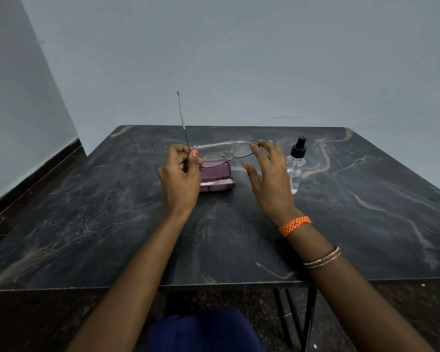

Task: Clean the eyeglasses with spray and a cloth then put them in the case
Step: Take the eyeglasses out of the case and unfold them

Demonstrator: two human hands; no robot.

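Thin dark-framed eyeglasses [235, 153] hang in the air above the table between both hands. My left hand [181, 174] pinches the frame at its left hinge; that temple arm sticks straight up. My right hand [267, 174] pinches the right hinge with its fingertips, the other fingers spread; the pale right temple lies folded across behind the lenses. Under the glasses a purple case [217, 177] lies open on the table with a white cloth [220, 183] in its lower half. A clear spray bottle [297, 166] with a black nozzle stands just right of my right hand.
The dark marbled table [112, 224] reaches back to a grey wall. Its front edge runs across near my forearms, with a black folding leg below on the right. A thin wire trails off the table's far edge.
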